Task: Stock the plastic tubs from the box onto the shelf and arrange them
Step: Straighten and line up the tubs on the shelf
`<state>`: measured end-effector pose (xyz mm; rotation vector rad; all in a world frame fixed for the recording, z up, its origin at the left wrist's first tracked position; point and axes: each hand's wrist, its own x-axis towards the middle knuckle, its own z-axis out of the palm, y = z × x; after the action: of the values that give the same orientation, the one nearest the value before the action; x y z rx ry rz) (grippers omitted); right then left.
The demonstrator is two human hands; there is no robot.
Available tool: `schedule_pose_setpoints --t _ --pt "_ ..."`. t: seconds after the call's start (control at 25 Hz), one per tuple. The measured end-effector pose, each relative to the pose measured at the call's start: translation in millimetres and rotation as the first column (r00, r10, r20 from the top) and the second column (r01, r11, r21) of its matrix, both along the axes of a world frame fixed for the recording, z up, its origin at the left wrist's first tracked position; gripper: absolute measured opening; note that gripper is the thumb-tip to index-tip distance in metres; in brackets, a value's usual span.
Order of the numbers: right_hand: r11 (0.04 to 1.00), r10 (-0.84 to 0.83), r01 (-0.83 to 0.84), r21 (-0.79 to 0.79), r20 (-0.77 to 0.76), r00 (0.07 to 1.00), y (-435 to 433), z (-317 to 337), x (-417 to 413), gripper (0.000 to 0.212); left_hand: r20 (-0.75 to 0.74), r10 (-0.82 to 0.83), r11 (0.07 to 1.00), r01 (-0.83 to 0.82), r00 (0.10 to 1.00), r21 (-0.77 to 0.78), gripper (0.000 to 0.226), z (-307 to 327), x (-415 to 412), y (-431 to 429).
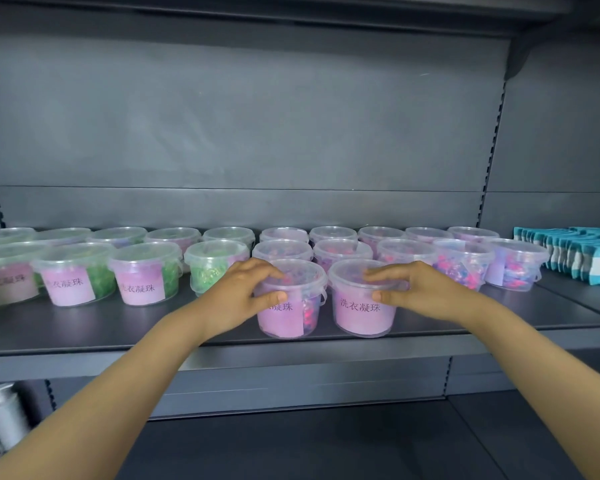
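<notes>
two tubs (289, 299) side by side at shelf (118, 327) front, rows of tubs behind, packets (582, 254) far right

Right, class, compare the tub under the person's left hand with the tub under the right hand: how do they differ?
The left-hand tub is turned, its pink label off to the left and coloured beads showing beside it; on the right-hand tub the label faces front. The left hand covers part of the left-hand tub's text; the right-hand tub's reads nearly whole. Both are clear, lidded, upright, each gripped by a hand.
</notes>
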<state>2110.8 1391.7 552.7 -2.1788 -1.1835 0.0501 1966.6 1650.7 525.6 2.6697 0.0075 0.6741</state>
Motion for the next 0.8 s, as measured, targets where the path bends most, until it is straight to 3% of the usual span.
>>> schedule_pose_setpoints --t 0.12,0.32,0.64,0.72,0.8 --pt "0.999 -0.037 0.037 0.039 0.009 0.999 5 0 -1 0.03 -0.001 0.006 1.0 -0.006 1.0 0.028 0.085 1 1 -2" --pt "1.0 -0.007 0.007 0.004 0.014 1.0 5 5 7 0.022 -0.013 0.039 0.997 -0.038 0.999 0.067 0.046 0 1 -8" --pt "0.997 0.051 -0.044 -0.065 0.103 0.993 6 3 13 0.029 0.019 0.21 0.973 -0.211 0.977 0.088 0.094 -7 -4 -33" --pt "0.995 0.067 -0.057 -0.078 0.131 0.989 5 5 13 0.027 -0.007 0.249 0.964 -0.247 0.968 0.101 0.083 -2 -4 -41" --pt "0.986 0.092 -0.062 -0.156 0.195 0.976 7 11 12 0.027 -0.062 0.257 0.962 -0.249 0.964 0.114 0.057 5 -7 -50"
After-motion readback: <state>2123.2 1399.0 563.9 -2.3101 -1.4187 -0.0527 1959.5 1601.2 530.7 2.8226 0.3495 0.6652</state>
